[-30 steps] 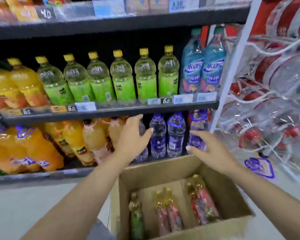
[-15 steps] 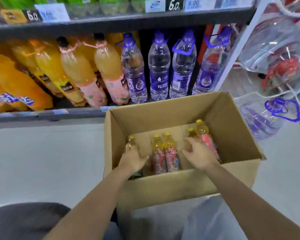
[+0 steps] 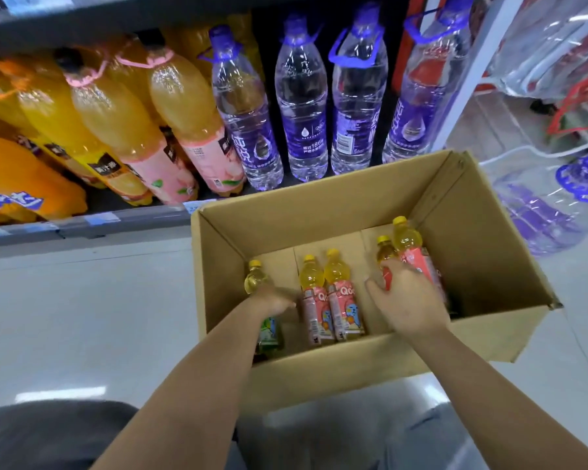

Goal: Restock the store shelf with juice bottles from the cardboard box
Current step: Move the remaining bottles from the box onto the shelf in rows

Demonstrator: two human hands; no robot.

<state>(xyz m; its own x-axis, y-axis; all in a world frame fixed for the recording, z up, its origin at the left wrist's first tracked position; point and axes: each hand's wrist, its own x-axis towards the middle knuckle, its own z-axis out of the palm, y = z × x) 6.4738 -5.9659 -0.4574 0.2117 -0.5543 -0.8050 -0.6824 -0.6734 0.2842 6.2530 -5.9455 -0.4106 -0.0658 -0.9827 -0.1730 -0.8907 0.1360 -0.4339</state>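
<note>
While five juice bottles (image 3: 331, 293) lay in the cardboard box (image 3: 482, 239), left hand (image 3: 274, 300) gripped the 9 o'clock green-labelled bottle (image 3: 269, 329); right hand (image 3: 409, 301) clasped the 3 o'clock pair (image 3: 406, 242); none shelved.

Shop: shelf (image 3: 82, 228) of priced drinks (image 3: 299, 96)

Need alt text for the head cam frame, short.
Two bare hands reach into an open cardboard box on the floor: the left hand on a green-labelled bottle, the right hand on two pink-labelled bottles. Two more pink-labelled bottles lie between; shelved drinks stand behind.
</note>
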